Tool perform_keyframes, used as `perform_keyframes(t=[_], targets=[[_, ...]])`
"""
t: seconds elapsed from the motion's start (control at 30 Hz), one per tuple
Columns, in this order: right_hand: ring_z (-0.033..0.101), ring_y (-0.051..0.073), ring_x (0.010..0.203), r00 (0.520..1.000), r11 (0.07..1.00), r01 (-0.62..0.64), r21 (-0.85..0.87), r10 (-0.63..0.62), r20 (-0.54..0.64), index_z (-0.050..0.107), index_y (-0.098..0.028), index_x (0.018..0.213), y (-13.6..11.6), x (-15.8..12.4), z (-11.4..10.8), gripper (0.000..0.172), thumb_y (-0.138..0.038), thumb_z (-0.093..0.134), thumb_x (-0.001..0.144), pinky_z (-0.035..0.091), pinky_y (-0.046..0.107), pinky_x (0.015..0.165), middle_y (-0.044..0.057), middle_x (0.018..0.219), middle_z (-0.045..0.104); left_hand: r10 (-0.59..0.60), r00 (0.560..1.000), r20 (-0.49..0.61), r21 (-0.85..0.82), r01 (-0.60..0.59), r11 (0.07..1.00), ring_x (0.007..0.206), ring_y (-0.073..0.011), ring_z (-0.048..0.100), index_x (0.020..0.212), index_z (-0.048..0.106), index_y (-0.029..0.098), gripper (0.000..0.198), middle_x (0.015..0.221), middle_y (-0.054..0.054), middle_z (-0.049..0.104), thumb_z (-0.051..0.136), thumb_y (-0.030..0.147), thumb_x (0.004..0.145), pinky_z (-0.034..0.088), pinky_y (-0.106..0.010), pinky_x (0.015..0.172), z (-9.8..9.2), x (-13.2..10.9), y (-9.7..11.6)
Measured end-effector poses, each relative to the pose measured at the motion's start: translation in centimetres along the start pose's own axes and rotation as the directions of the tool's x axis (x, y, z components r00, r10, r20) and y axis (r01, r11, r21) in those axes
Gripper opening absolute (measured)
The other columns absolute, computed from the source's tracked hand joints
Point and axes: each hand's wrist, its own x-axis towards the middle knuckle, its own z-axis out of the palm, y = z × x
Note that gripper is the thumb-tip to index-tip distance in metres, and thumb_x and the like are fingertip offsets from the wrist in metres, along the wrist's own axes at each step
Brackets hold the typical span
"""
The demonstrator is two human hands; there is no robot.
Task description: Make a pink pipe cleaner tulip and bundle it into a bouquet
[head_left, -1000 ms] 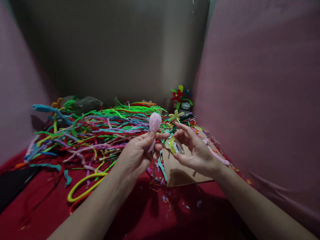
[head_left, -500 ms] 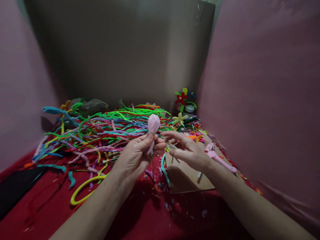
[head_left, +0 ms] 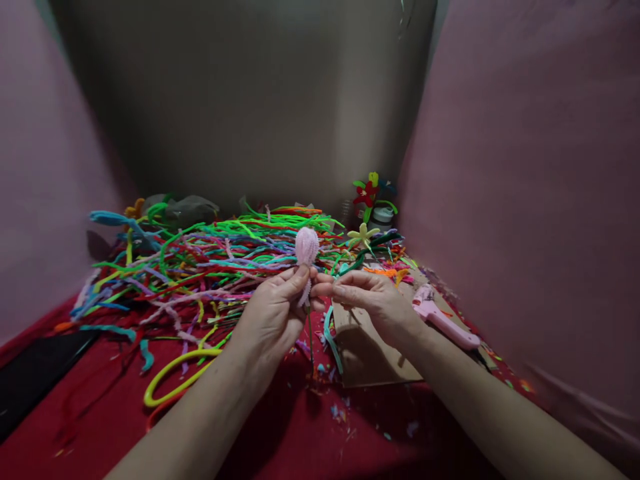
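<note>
- Pale pink fuzzy bud [head_left: 307, 247]: upright, in the left hand [head_left: 275, 303], raised above the middle of the red surface [head_left: 120, 413].
- Left hand: grasping. Thumb and fingers pinch the bud at its base; a short fuzzy strip of the same pink hangs below the thumb.
- Thin stem [head_left: 311, 340]: runs down from beneath the left hand, roughly upright. Cannot tell whether its lower end touches the surface.
- Right hand [head_left: 373, 300]: thumb and forefinger brought together, tips just beside the left fingertips. Cannot tell what, if anything, lies between or behind them.
- Cardboard sheet [head_left: 370, 370]: flat, below the right hand, towards the right edge of the surface, partly hidden by the forearm.
- Pink tool [head_left: 450, 327]: between the right forearm and the right edge; type not determined.
- Fuzzy stems [head_left: 215, 253], many colours: heaped from the left edge across to the middle, reaching the far edge.
- Pale yellow flower [head_left: 363, 236]: beyond the right hand, near the far right corner.
- Red flower [head_left: 366, 193] and white-lidded container [head_left: 383, 215]: at the far right corner.
- Yellow loop [head_left: 160, 390]: beside the left forearm.
- Black flat item [head_left: 40, 373]: at the left edge.
</note>
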Motion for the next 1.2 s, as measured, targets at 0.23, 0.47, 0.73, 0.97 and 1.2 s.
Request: perform_keyframes(t=[0.23, 0.47, 0.73, 0.97, 1.2], targets=[[0.052, 0.012, 0.071, 0.987, 0.993, 0.114, 0.013, -0.112, -0.111, 0.067, -0.02, 0.072, -1.4, -0.2, 0.0, 0.011, -0.031, 0.067, 0.071, 0.043, 0.026, 0.068, 0.0, 0.073, 0.061, 0.093, 0.996, 0.012, 0.17, -0.094, 0.981, 0.042, -0.0072, 0.054, 0.066, 0.062, 0.01, 0.017, 0.057, -0.004, 0.063, 0.066, 0.024, 0.072, 0.042, -0.016, 0.041, 0.1, -0.7, -0.6], [0.053, 0.01, 0.067, 0.991, 0.988, 0.133, 0.077, -0.131, -0.03, 0.067, -0.019, 0.071, -1.2, -0.1, 0.7, 0.012, -0.03, 0.064, 0.075, 0.042, 0.026, 0.07, -0.001, 0.07, 0.061, 0.053, 0.993, 0.103, 0.33, -0.084, 0.94, 0.033, -0.0027, 0.034, 0.061, 0.058, 0.012, 0.022, 0.041, 0.004, 0.045, 0.061, 0.026, 0.077, 0.026, -0.013, 0.034, 0.5, -1.4, -1.6], [0.048, 0.009, 0.06, 0.992, 0.986, 0.094, 0.136, -0.081, -0.094, 0.062, -0.017, 0.064, -0.4, -0.1, 1.3, 0.018, -0.032, 0.065, 0.074, 0.039, 0.024, 0.064, -0.003, 0.062, 0.056, 0.069, 0.988, 0.135, 0.412, -0.119, 0.904, 0.034, -0.0043, 0.035, 0.069, 0.06, 0.014, 0.016, 0.044, 0.004, 0.048, 0.06, 0.027, 0.076, 0.027, -0.016, 0.033, 0.3, -1.4, -2.0], [0.047, 0.009, 0.058, 0.978, 0.99, 0.101, 0.102, -0.08, -0.192, 0.06, -0.016, 0.062, 0.2, -0.2, 1.8, 0.022, -0.034, 0.068, 0.07, 0.038, 0.023, 0.059, -0.003, 0.059, 0.055, 0.127, 0.982, 0.143, 0.487, -0.182, 0.854, 0.035, -0.006, 0.038, 0.071, 0.061, 0.014, 0.017, 0.042, 0.004, 0.049, 0.059, 0.029, 0.076, 0.03, -0.018, 0.035, 0.2, -1.4, -2.5], [0.051, 0.011, 0.063, 0.973, 0.986, 0.089, 0.141, -0.056, -0.226, 0.064, -0.015, 0.067, 0.0, -0.5, 2.4, 0.019, -0.033, 0.07, 0.068, 0.04, 0.026, 0.065, -0.001, 0.065, 0.06, 0.246, 0.965, 0.088, 0.513, -0.255, 0.819, 0.037, -0.0036, 0.033, 0.066, 0.061, 0.014, 0.018, 0.042, 0.006, 0.044, 0.059, 0.028, 0.077, 0.025, -0.016, 0.038, 0.4, -1.8, -2.4]])
